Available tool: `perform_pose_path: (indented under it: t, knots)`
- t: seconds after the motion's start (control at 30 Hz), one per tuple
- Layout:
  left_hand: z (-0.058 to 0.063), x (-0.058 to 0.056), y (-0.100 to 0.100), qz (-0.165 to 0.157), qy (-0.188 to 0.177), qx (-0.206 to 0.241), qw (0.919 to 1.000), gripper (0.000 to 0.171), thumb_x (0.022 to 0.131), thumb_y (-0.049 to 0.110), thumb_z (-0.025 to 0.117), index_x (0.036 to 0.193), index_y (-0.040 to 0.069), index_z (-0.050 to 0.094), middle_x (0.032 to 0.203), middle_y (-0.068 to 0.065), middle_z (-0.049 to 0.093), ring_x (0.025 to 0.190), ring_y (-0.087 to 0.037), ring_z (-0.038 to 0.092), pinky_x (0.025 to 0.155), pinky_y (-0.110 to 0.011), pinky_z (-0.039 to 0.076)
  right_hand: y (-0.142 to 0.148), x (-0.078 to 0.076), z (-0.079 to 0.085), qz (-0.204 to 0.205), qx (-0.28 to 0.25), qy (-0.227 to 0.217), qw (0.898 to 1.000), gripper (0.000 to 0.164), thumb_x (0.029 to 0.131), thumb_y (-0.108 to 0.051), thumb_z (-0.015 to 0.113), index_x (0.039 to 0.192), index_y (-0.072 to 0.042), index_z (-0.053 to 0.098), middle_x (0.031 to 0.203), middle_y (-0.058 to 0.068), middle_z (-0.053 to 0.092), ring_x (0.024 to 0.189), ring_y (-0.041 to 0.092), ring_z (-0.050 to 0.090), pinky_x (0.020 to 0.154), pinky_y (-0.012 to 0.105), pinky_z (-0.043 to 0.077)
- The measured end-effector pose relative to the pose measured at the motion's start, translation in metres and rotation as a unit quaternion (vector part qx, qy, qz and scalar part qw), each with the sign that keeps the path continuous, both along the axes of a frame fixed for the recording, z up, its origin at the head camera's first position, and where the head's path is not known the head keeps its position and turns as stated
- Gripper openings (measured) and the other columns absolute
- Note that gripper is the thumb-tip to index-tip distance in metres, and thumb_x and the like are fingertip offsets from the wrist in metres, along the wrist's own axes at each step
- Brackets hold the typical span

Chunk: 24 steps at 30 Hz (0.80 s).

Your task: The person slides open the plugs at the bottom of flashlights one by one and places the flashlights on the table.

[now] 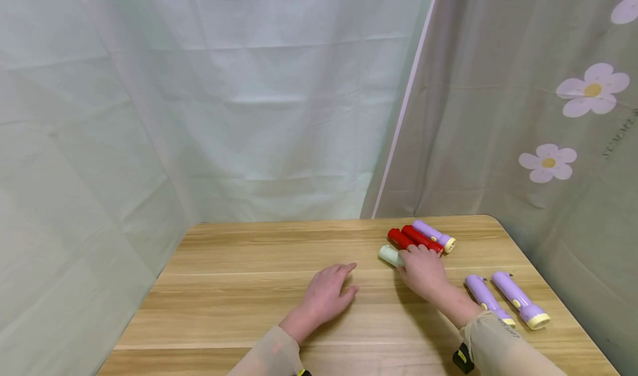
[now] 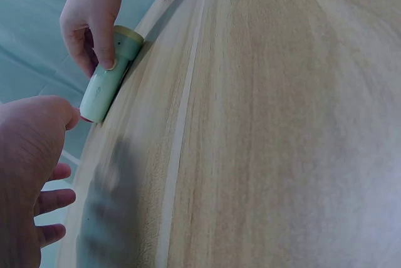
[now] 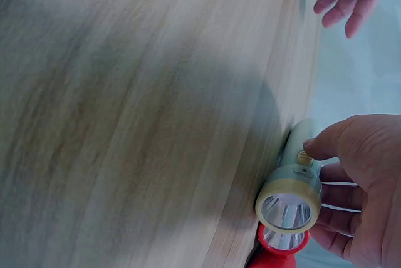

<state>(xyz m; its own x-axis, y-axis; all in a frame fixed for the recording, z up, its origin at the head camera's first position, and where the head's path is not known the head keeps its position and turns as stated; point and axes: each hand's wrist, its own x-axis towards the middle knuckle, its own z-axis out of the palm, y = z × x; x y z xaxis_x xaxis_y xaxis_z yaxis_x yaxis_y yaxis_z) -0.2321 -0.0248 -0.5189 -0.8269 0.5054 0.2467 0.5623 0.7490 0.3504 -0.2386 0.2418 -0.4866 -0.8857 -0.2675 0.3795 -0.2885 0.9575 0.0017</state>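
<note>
My right hand (image 1: 423, 271) grips a pale green flashlight (image 1: 390, 256) that lies at the right back of the table. In the right wrist view the thumb is on the yellow switch of the flashlight (image 3: 289, 200), and its cream-rimmed lens faces the camera. Fingers curl along the far side of the barrel. Close behind it lie two red flashlights (image 1: 399, 237), partly covered by the hand, with a purple flashlight (image 1: 433, 235) beyond them. My left hand (image 1: 325, 294) hovers over the table to the left, fingers loosely extended, holding nothing.
Two more purple flashlights (image 1: 518, 299) with cream rims lie side by side near the right edge, one partly behind my right sleeve. The wooden table (image 1: 224, 293) has rounded back corners. Curtains (image 1: 279, 116) hang behind and beside it.
</note>
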Motion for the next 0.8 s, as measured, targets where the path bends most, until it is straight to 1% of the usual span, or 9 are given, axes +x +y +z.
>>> perform_pose_path:
  t: [0.17, 0.3, 0.47, 0.63, 0.8]
  knots:
    - [0.0, 0.002, 0.0, -0.003, -0.009, 0.001, 1.0, 0.055, 0.102, 0.042, 0.059, 0.151, 0.018, 0.049, 0.143, -0.007, 0.058, 0.131, -0.026, 0.055, 0.109, -0.048, 0.043, 0.0, 0.002, -0.003, 0.012, -0.005, 0.018, 1.0, 0.014, 0.079, -0.011, 0.08, 0.086, -0.007, 0.069, 0.08, 0.01, 0.06, 0.075, 0.035, 0.055, 0.062, 0.048, 0.045]
    - [-0.001, 0.005, 0.001, -0.005, -0.01, 0.004, 0.9999, 0.055, 0.103, 0.042, 0.059, 0.151, 0.018, 0.05, 0.143, -0.007, 0.058, 0.131, -0.027, 0.055, 0.108, -0.049, 0.044, -0.002, 0.005, -0.005, 0.02, -0.011, 0.019, 1.0, 0.016, 0.079, -0.011, 0.082, 0.087, -0.007, 0.069, 0.078, 0.008, 0.058, 0.072, 0.033, 0.055, 0.061, 0.046, 0.046]
    - [-0.002, 0.008, 0.001, -0.004, -0.012, 0.009, 0.9999, 0.056, 0.101, 0.041, 0.061, 0.151, 0.018, 0.049, 0.143, -0.007, 0.058, 0.13, -0.027, 0.055, 0.108, -0.05, 0.044, -0.003, 0.012, -0.005, 0.037, -0.013, 0.021, 0.999, 0.018, 0.076, -0.011, 0.084, 0.087, -0.008, 0.07, 0.075, 0.004, 0.055, 0.068, 0.028, 0.053, 0.058, 0.041, 0.044]
    - [-0.003, 0.011, 0.0, -0.007, -0.004, 0.016, 0.9998, 0.056, 0.101, 0.039, 0.062, 0.151, 0.018, 0.05, 0.141, -0.007, 0.06, 0.128, -0.028, 0.056, 0.107, -0.05, 0.045, -0.005, 0.02, -0.005, 0.051, -0.013, 0.012, 0.999, 0.022, 0.074, -0.013, 0.086, 0.089, -0.01, 0.071, 0.078, 0.001, 0.057, 0.07, 0.025, 0.053, 0.062, 0.039, 0.044]
    - [-0.006, 0.01, -0.001, -0.008, -0.004, 0.02, 0.9998, 0.053, 0.102, 0.039, 0.061, 0.149, 0.018, 0.052, 0.139, -0.006, 0.061, 0.127, -0.027, 0.057, 0.106, -0.049, 0.045, -0.007, 0.025, -0.003, 0.044, -0.024, -0.01, 0.999, 0.027, 0.075, -0.017, 0.087, 0.095, -0.01, 0.071, 0.081, -0.001, 0.058, 0.073, 0.024, 0.054, 0.063, 0.038, 0.042]
